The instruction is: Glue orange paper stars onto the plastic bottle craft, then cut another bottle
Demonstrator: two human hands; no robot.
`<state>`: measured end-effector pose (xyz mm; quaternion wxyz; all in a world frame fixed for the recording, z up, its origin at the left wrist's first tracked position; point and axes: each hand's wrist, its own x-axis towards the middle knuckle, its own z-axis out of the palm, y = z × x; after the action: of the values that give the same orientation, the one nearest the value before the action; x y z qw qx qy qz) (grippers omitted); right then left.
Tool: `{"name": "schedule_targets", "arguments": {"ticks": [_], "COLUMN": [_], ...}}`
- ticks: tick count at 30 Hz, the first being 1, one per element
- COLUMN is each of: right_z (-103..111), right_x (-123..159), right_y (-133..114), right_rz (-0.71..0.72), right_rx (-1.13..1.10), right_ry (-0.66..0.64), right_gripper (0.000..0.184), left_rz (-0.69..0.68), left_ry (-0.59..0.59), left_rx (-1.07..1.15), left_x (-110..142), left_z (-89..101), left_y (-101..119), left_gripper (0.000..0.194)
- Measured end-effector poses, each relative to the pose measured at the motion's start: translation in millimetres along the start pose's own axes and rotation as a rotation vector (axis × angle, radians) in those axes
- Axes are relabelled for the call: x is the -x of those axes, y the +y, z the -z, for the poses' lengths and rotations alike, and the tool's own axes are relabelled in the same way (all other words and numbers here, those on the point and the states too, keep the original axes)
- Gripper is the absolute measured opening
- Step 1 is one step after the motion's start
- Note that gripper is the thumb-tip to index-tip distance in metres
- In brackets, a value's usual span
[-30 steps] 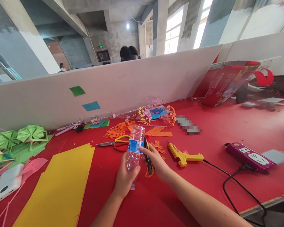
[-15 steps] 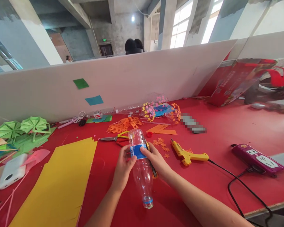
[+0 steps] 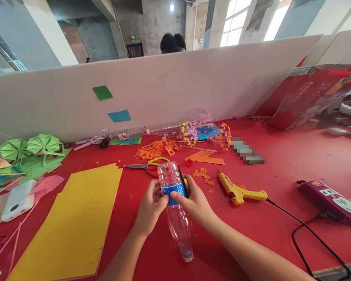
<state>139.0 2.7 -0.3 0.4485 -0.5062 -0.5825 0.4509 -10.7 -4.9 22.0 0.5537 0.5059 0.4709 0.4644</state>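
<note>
A clear plastic bottle [image 3: 179,222] with a blue label lies tilted in front of me, its neck end toward me and its base away. My left hand [image 3: 150,205] grips it from the left, thumb on the label. From the other side my right hand [image 3: 194,199] presses its thumb on the label. Its fingers also hold a slim black-and-yellow utility knife [image 3: 185,183] against the bottle's right side; the blade cannot be made out. Just beyond the base are scissors [image 3: 148,166] with yellow and red handles, a red cap [image 3: 189,162] and small orange paper stars [image 3: 204,175].
Yellow paper sheets [image 3: 76,218] and a white phone [image 3: 19,201] lie left. A yellow glue gun [image 3: 240,193] and purple power strip [image 3: 329,201] are right, with a cord between. Star-covered bottle pieces [image 3: 190,130] and orange scraps [image 3: 159,148] sit before the white partition [image 3: 152,89].
The bottle has turned slightly, showing more of the label's lettering. The utility knife has shifted up along its right side, with its black end now near the bottle's base. The view has tilted down somewhat.
</note>
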Motion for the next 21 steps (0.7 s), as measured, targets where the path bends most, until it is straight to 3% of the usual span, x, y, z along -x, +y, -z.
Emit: {"name": "schedule_targets", "arguments": {"ticks": [8, 11, 16, 19, 21], "right_z": [1.3, 3.0, 8.5, 9.7, 8.7], "right_x": [5.0, 3.2, -1.4, -2.7, -3.5], "right_y": [-7.5, -9.4, -10.3, -8.2, -6.2], "right_rz": [0.008, -0.049, -0.214, -0.231, -0.226], "right_rx": [0.053, -0.123, -0.591, -0.642, -0.622], "right_ry": [-0.001, 0.005, -0.100, -0.097, -0.072], "right_gripper": [0.059, 0.055, 0.047, 0.044, 0.043], "left_rz": [-0.014, -0.014, 0.005, -0.031, -0.125], "left_ry": [0.104, 0.085, 0.141, 0.198, 0.271], "left_rx": [-0.075, -0.060, -0.060, -0.095, -0.167], "left_x": [-2.0, -5.4, -15.0, -17.1, -14.6], "left_z": [3.8, 7.6, 13.5, 13.5, 11.5], "left_y": [-6.5, -11.7, -20.9, -23.1, -21.8], "left_gripper": [0.026, 0.025, 0.027, 0.032, 0.030]}}
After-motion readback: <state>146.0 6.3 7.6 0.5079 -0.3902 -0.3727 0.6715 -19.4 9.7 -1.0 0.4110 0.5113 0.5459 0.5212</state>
